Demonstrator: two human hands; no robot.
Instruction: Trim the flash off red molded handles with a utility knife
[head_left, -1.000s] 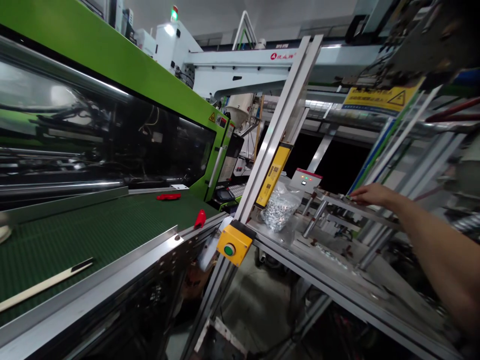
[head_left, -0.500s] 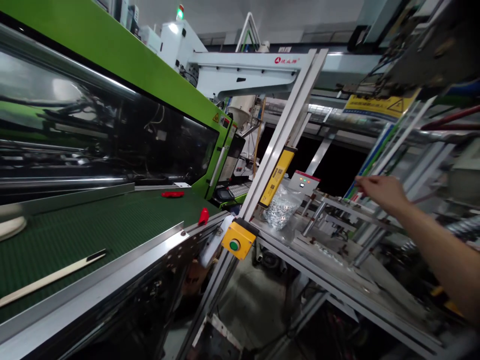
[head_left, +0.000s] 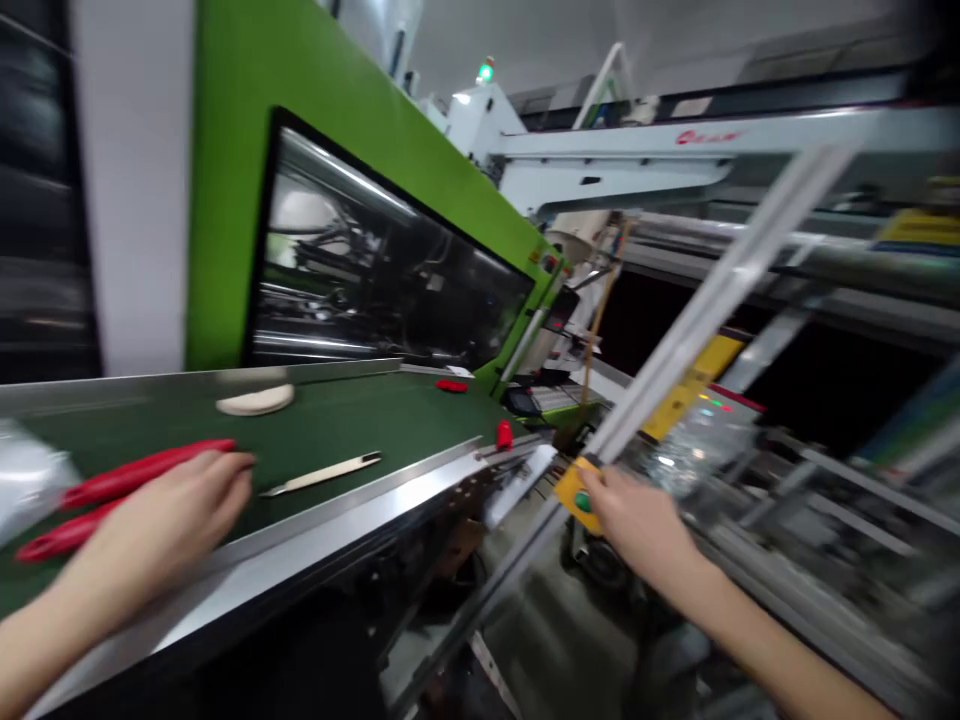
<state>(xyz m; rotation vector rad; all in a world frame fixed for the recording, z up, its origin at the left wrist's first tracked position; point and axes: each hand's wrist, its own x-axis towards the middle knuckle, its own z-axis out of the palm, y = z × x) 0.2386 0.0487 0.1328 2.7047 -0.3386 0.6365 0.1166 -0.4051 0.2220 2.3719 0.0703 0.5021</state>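
Note:
My right hand [head_left: 637,520] rests against the yellow button box [head_left: 576,490] on the slanted aluminium post, a finger on or beside its green button. My left hand [head_left: 169,515] lies over the dark green conveyor belt [head_left: 360,415], fingers curled, touching the end of the long red tool handles [head_left: 127,475]. Whether it grips them I cannot tell. A cream blade-like stick [head_left: 322,473] lies on the belt just right of that hand.
A cream oval piece [head_left: 255,400] and two small red parts [head_left: 452,385] [head_left: 504,434] lie on the belt. Behind stands the green moulding machine [head_left: 360,130] with a dark window. The metal rack [head_left: 787,470] at right is blurred.
The view swung left. My right hand left the metal rack and came down to the yellow button box. My left hand came into view at the red handles.

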